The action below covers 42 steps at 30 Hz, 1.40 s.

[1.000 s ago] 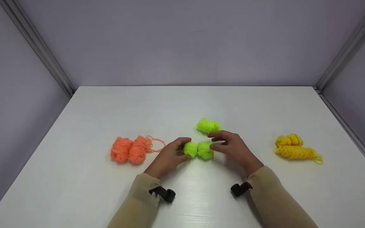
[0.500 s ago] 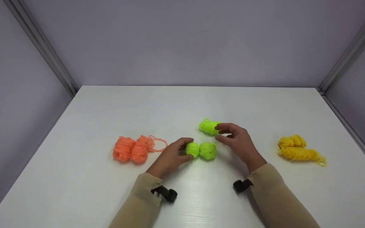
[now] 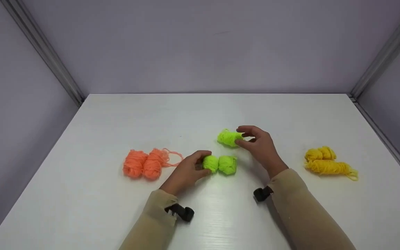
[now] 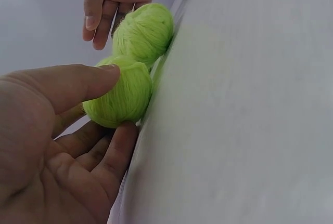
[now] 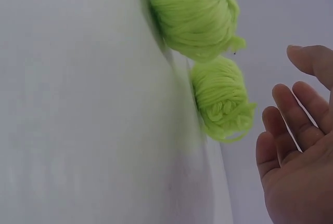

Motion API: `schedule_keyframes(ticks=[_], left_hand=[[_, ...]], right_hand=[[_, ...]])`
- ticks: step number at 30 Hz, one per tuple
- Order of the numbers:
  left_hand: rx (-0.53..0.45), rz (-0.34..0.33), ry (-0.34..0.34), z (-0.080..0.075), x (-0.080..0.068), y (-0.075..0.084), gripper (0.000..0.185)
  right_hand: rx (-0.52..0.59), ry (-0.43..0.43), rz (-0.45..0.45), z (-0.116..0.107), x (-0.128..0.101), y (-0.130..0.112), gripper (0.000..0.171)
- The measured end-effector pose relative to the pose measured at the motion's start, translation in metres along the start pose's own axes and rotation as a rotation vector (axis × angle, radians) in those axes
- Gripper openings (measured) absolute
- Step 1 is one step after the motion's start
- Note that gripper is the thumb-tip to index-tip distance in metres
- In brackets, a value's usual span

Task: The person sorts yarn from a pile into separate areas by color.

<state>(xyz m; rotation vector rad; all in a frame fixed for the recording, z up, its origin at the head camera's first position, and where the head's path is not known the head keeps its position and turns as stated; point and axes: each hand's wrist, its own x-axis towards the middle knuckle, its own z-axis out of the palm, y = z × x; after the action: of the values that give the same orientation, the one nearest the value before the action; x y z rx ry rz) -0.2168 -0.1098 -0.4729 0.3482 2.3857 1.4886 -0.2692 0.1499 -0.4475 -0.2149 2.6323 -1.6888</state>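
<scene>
On a white tabletop (image 3: pixel 99 208) walled in pale purple, 3 colour groups of yarn lie in a row across the middle: an orange pair (image 3: pixel 143 164) toward the left edge, a yellow pair (image 3: pixel 326 163) toward the right edge, and 3 lime-green balls between them. The left hand (image 3: pixel 186 172) pinches the nearer green pair (image 3: pixel 220 164) at its left end, thumb over the top and fingers curled beneath, as the left wrist view shows; those 2 balls touch each other and rest on the tabletop. The right hand (image 3: pixel 257 144) reaches toward the far edge for the lone green ball (image 3: pixel 228 138), which sits apart from the pair, slightly nearer the far edge. Its fingers are loosely bent and parted around the ball's right side; the right wrist view shows an open palm short of the yarn, gripping nothing.

To do this step well, the right hand probably needs thumb and fingers on opposite sides of the soft ball, closing gently on its middle so that no loose strand snags or unwinds. The left hand's steady pinch should keep the pair from rolling.
</scene>
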Motion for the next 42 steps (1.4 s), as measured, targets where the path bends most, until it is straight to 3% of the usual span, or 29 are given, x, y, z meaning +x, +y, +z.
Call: schedule_keyframes(ticks=[21,31,42], left_hand=[[0.002,-0.014,0.001,0.003,0.000,0.001,0.056],[0.016,-0.028,-0.001,0.003,0.001,0.000,0.056],[0.023,-0.029,-0.006,0.005,0.003,0.001,0.056]], right_hand=[[-0.028,-0.086,0.134,0.007,0.022,0.006,0.059],[-0.132,-0.208,0.252,0.010,0.027,0.010,0.058],[-0.155,-0.210,0.251,0.007,0.025,0.009,0.055]])
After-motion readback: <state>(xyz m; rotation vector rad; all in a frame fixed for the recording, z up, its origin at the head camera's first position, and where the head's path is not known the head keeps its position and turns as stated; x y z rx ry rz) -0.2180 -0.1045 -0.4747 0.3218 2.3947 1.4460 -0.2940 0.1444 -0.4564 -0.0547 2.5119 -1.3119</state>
